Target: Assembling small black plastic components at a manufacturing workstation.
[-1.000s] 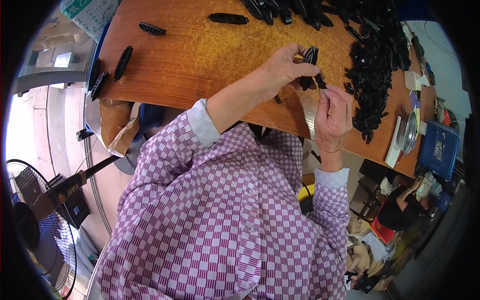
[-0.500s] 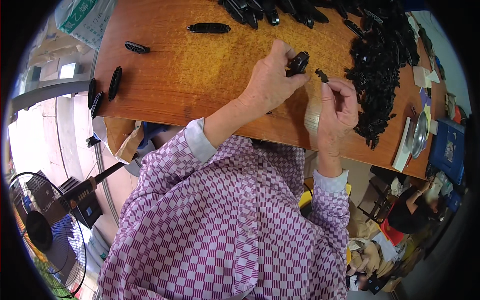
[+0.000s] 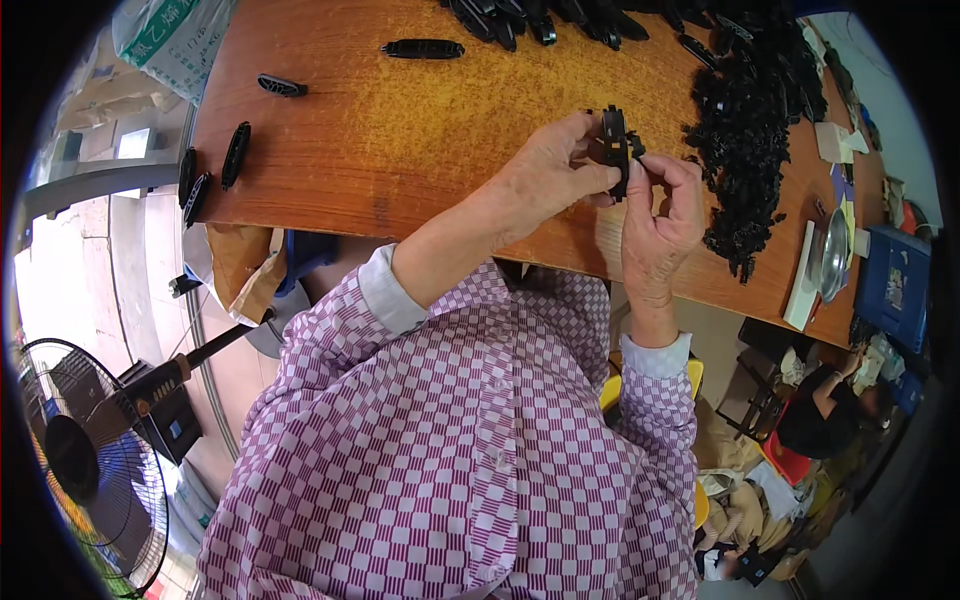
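Note:
My left hand point(image 3: 556, 165) is closed on a long black plastic part point(image 3: 614, 150), held upright above the table with its slotted side showing. Between thumb and forefinger, my right hand point(image 3: 664, 215) pinches a small black plastic piece point(image 3: 636, 146) right against the long part's right side. Whether the two are joined I cannot tell. On the wooden table point(image 3: 330, 165), a similar black part point(image 3: 423, 49) lies at the back, an oval one point(image 3: 282, 86) is to its left, and several more, such as this narrow part point(image 3: 235, 156), lie near the left edge.
A big heap of small black pieces point(image 3: 745, 150) covers the table's right side. More long black parts point(image 3: 545, 22) lie at the far edge. A metal bowl point(image 3: 832, 255) and a blue box point(image 3: 893, 280) are at far right. A fan point(image 3: 85, 460) stands lower left; another person point(image 3: 825, 410) sits lower right.
My left hand has turned the long part upright, its slotted side now visible. My right hand has brought the small piece left, up against it.

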Demonstrator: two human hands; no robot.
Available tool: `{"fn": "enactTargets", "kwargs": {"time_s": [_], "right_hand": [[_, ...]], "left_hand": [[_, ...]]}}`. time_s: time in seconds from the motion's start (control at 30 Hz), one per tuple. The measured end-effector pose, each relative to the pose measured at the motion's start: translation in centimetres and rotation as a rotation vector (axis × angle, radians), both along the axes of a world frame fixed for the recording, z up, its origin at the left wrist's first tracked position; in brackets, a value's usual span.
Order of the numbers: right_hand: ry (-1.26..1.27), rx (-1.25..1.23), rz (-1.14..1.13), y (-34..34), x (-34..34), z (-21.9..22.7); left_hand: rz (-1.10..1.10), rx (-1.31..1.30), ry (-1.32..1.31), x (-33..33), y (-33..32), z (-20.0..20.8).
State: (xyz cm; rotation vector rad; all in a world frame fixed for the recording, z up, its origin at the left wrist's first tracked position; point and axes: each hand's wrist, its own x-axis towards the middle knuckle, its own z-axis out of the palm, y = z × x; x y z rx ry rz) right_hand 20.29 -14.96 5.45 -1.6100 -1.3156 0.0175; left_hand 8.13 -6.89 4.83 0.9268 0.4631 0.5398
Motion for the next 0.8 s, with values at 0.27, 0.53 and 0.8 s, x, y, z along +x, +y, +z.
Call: {"fn": "enactTargets", "kwargs": {"time_s": [0.27, 0.53, 0.8], "right_hand": [[-0.025, 0.036, 0.009, -1.4, -2.2, 1.5], [-0.162, 0.022, -0.014, -2.4, -3.1, 1.7], [-0.172, 0.023, 0.006, -3.0, -3.4, 2.0]], "left_hand": [[0.073, 0.072, 0.147, -0.4, -1.5, 0.6], [0.159, 0.245, 0.129, -0.9, -3.1, 0.5], [0.163, 0.242, 0.153, -1.7, -3.8, 1.3]]}}
